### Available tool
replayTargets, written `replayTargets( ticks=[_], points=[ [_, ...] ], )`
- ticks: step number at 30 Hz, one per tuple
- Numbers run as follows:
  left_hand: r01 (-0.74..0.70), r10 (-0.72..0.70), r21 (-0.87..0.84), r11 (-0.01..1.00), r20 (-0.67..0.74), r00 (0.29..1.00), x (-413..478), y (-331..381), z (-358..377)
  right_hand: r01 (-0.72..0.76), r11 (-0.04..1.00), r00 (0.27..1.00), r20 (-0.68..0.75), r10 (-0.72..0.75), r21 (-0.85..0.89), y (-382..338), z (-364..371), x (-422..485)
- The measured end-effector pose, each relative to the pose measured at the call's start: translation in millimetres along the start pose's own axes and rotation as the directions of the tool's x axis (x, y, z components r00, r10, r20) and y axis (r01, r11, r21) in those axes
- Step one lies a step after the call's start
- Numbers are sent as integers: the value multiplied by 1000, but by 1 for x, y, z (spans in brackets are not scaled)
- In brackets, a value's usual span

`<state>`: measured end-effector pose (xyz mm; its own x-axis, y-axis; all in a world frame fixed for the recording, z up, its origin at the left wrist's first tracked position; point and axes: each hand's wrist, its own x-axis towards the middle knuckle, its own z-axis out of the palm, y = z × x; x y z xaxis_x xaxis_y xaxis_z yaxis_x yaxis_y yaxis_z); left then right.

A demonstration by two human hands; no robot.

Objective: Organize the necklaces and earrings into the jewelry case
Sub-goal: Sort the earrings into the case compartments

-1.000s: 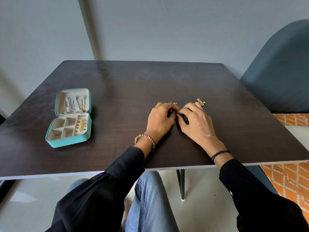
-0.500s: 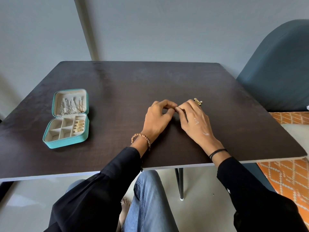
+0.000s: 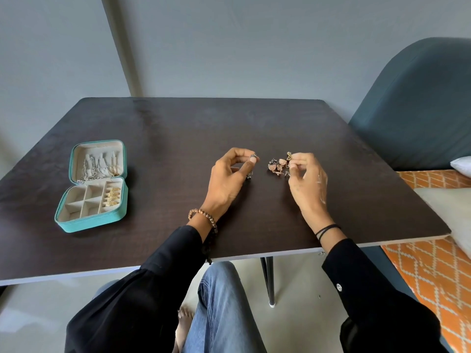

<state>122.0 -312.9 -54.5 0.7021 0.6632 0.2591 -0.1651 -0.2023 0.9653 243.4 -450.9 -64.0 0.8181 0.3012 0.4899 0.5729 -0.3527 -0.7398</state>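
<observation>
An open teal jewelry case (image 3: 86, 224) lies at the table's left. Silver necklaces (image 3: 98, 166) hang in its lid and gold earrings (image 3: 112, 197) fill its right slot. My left hand (image 3: 229, 182) pinches a small dark silver earring (image 3: 253, 156) between thumb and forefinger, lifted off the table. My right hand (image 3: 307, 184) pinches a small gold earring (image 3: 289, 156) at its fingertips. Between the hands a little heap of rose-gold and dark earrings (image 3: 276, 165) rests on the dark table (image 3: 165, 128). Another small dark piece (image 3: 249, 177) lies under my left hand.
A teal upholstered chair (image 3: 418, 103) stands at the table's right edge. Beyond it are an orange patterned cushion (image 3: 433, 271) and a white pillow (image 3: 461, 163). A grey wall rises behind the table. My knees sit under the near edge.
My hands were pressed together over the earrings; they have drawn apart, each lifting one earring, and the heap between them now shows.
</observation>
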Motion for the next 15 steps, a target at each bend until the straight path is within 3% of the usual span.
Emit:
replayTargets(
  ticks=[10, 15],
  points=[
    [39, -38, 15, 999, -35, 999, -2, 3, -1, 32, 999, 967, 254, -21, -42, -11, -5, -3],
    [56, -55, 20, 998, -52, 997, -3, 5, -1, 58, 998, 985, 161, -56, -8, -10, -3, -3]
  ],
)
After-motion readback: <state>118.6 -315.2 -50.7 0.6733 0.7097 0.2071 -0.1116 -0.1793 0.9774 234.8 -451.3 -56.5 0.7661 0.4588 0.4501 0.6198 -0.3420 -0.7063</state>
